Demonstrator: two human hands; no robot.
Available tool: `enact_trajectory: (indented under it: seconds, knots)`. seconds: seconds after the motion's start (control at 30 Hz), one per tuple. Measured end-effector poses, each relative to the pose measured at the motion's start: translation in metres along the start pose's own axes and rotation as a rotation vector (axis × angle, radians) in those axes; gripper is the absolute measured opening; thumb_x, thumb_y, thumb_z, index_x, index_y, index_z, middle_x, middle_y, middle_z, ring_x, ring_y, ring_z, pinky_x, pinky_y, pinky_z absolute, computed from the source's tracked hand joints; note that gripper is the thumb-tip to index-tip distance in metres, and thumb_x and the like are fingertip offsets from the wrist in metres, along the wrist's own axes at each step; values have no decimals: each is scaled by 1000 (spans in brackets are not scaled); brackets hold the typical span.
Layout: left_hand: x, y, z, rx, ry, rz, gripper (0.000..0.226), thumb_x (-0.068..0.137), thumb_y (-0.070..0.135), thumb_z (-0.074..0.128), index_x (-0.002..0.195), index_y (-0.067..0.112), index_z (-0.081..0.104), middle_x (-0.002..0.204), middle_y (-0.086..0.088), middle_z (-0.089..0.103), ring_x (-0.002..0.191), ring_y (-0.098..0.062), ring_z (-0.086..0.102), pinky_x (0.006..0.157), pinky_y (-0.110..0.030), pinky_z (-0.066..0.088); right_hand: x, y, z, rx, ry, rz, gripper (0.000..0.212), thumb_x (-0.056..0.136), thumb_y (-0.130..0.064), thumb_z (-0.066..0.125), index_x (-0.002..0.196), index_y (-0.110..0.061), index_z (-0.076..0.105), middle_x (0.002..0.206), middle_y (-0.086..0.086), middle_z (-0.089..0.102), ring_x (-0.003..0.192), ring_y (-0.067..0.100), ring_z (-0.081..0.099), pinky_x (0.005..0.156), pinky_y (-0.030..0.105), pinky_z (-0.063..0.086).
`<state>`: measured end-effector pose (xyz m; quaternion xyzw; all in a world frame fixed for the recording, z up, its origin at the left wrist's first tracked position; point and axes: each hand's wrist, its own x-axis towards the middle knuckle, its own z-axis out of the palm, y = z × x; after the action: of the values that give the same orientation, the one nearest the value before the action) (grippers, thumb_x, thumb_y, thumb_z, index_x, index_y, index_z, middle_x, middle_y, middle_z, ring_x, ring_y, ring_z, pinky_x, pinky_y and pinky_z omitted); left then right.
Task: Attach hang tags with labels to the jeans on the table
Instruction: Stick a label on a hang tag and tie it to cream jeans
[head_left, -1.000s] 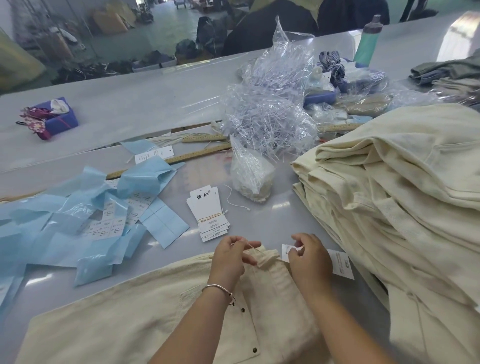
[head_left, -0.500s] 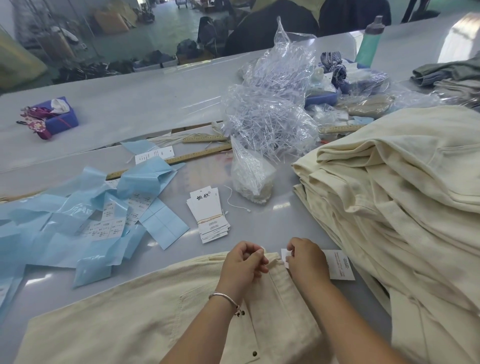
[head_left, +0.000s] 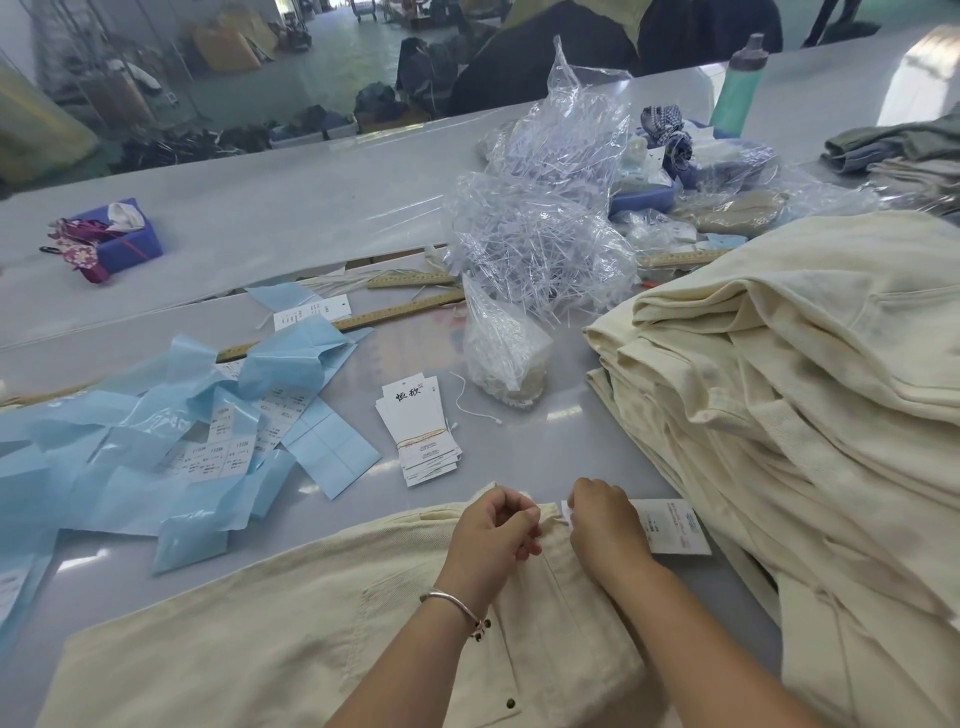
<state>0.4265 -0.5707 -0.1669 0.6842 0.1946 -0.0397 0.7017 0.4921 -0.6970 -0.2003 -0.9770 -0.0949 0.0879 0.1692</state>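
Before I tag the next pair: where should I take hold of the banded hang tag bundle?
Pinch the hang tag bundle across its long edges near the rubber band, coming from above. It lies flat and fanned, so the band is probably where the cards stay together.

The right hand (head_left: 605, 525) covers the left part of the hang tag (head_left: 672, 526), so what its fingers pinch cannot be seen; the tag's print is too small to read. The left hand (head_left: 491, 538) curls over the waistband of the cream jeans (head_left: 249, 634), hiding its grip. The jeans run off the bottom edge. The stack of folded jeans (head_left: 789, 395) is cut off at the right edge.
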Motion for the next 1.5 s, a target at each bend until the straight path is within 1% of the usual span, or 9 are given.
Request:
enact_trajectory:
  seconds: [0.17,0.27,0.47,0.63,0.7,0.83,1.17,1.33,1.5]
  knots:
    - [-4,2,0,28,29,73,11,89,-2,62,82,7,62,63,4,63,56,-6,58,55,-16,44,-28,-1,-6,862,131,-6,11,85,0,66,80,-10,67,77,-1,68,77,12,63,69,19,46]
    - [-6,5,-2,32,69,126,14,88,-2,63,79,9,65,63,2,63,56,-6,55,55,-16,43,-44,-11,-8,1332,86,98,8,82,2,70,82,-6,71,73,3,72,69,7,65,64,16,50]
    - [-7,12,-3,76,86,190,12,87,3,67,78,11,69,66,4,67,56,-2,54,55,-14,43,-44,-20,-17,1732,-72,189,11,76,-5,67,87,-1,67,75,9,71,70,12,66,62,19,50]
    - [-9,14,-4,83,57,198,6,87,6,68,81,5,69,63,9,68,54,0,54,53,-12,41,-43,-19,-21,1772,-97,183,14,75,-6,66,88,0,65,75,11,70,68,15,67,60,20,53]
    - [-9,14,-5,104,59,209,9,88,6,67,79,8,68,64,8,66,56,-2,54,55,-13,41,-44,-18,-21,1688,-91,155,7,80,0,66,87,-2,69,76,12,71,69,15,67,63,20,54]
    - [-9,14,-8,159,50,235,15,91,7,64,77,14,65,63,10,62,58,-4,53,57,-15,42,-46,-18,-22,1522,-75,49,17,84,0,67,88,-13,78,82,8,74,75,10,66,69,19,53]
    - [-5,24,-21,457,19,331,15,89,10,65,77,18,64,68,10,61,63,-4,53,66,-27,46,-44,-20,-30,1439,-24,18,13,77,1,75,81,-11,77,77,11,74,67,12,66,64,19,53]
    - [-3,31,-23,546,-60,376,5,89,12,67,84,12,66,71,8,62,64,-7,53,63,-19,42,-44,-17,-31,1424,-41,1,14,77,-2,75,80,-15,79,76,10,74,68,12,65,66,19,53]
    - [-2,35,-23,592,-65,407,12,87,14,67,77,18,64,66,12,59,60,-1,50,60,-14,38,-43,-16,-33,1419,-43,-21,13,79,0,73,79,-12,78,75,10,73,67,11,65,64,18,52]
